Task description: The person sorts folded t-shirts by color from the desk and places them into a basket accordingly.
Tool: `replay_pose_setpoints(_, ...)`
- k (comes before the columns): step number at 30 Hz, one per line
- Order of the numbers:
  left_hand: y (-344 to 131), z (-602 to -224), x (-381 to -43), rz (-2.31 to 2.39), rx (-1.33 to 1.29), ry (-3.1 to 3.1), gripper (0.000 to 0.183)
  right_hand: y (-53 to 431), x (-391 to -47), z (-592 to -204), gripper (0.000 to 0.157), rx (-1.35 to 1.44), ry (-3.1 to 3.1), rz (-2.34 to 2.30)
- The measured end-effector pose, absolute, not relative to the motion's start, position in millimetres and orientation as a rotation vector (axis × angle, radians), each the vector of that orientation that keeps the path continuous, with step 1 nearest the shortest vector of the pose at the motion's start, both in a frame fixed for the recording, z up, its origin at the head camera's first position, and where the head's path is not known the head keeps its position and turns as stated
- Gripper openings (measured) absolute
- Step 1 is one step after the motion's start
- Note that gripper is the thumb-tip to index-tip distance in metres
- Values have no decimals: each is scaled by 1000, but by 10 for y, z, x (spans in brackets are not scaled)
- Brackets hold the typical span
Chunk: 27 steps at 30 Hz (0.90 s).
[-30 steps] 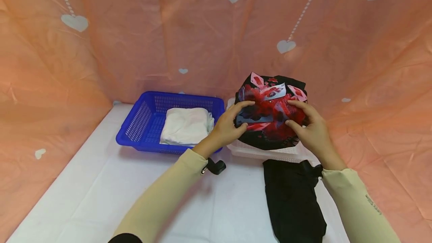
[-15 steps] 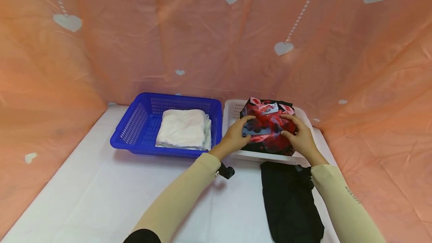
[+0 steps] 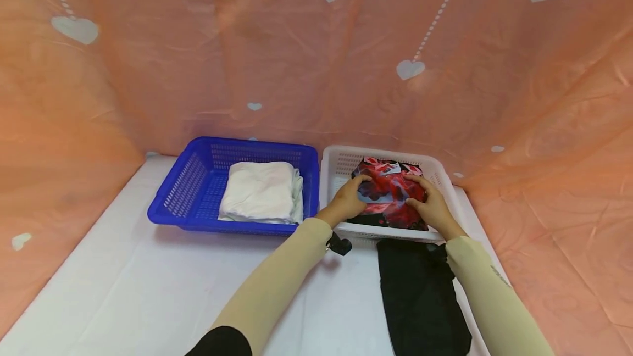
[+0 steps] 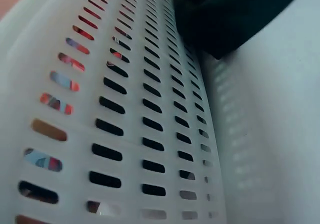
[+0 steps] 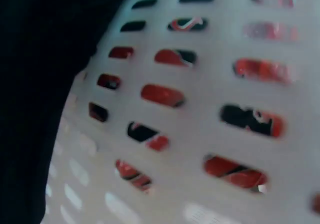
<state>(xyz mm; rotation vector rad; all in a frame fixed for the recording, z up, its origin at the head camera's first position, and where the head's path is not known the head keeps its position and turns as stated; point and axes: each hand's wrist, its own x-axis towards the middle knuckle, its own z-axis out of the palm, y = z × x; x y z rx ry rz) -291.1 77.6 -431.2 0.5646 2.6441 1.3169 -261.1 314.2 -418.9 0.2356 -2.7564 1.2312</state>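
Both hands are gripping a folded red-and-black garment [image 3: 390, 194] lying in the white basket [image 3: 336, 161] at the counter's back right. The left hand [image 3: 348, 199] is clasping its left edge, fingers curled over the top; the right hand [image 3: 429, 205] is clasping its right edge the same way. Through the basket's slots, both wrist views are showing red fabric. A blue basket [image 3: 198, 180], touching the white one's left side, is holding a folded white cloth [image 3: 259, 191]. A black garment [image 3: 420, 295] is lying on the counter [image 3: 148, 290] against the white basket's front wall.
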Motion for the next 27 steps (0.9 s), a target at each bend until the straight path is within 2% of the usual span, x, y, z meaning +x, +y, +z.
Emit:
replay_pose_setpoints(11,808,-4330,-2876,1102,421,2673,65,3154,-2687,-4262,59,198,-2953,1067)
replay_pose_setpoints(19,826,-4351,-2880,884,325,2682,62,3163,-2687,-4340,71,230,-3160,836)
replay_pose_setpoints(23,811,-4331,-2868,1005,330,2828,55,3156,-2682,-4330,71,180,-3065,829)
replay_pose_setpoints(27,775,-4250,-2767,1387,475,3041,41,3101,-2595,-4247,62,93,-2869,939)
